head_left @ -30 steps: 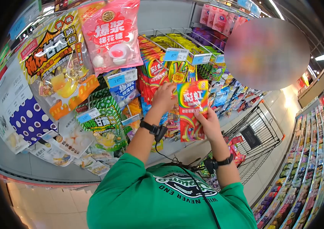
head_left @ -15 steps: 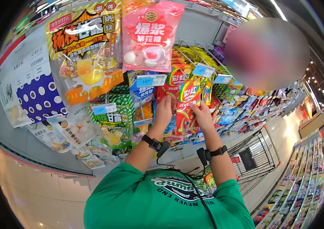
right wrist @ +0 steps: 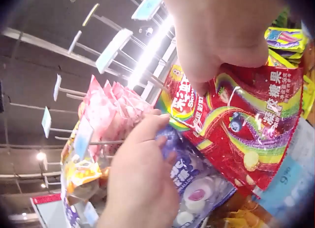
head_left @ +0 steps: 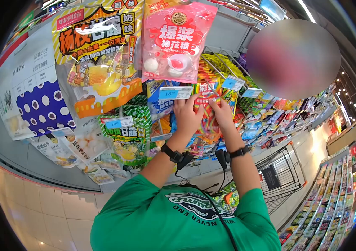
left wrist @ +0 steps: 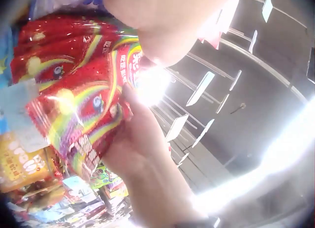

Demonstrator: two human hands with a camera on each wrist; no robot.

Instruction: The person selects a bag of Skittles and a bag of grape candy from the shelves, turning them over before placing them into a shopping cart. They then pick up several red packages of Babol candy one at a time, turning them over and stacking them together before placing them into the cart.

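Observation:
A red bag of Skittles candy with a rainbow print is at the rack, in front of other red bags of the same kind. My right hand pinches it near the top edge; the right wrist view shows the thumb and fingers over the bag. My left hand is beside the bag's left side, fingers reaching toward its top with nothing gripped. In the right wrist view that left hand lies in front of a purple-blue marshmallow bag.
A large pink marshmallow bag and a yellow candy bag hang at upper left. Price tags stick out on metal hooks around the hands. A green candy bag hangs lower left. A wire shopping cart stands at right.
The right hand has carried the Skittles bag up and toward the rack, against the other red bags. The left hand has shifted beside it. The head view has turned, moving the shelf rightward.

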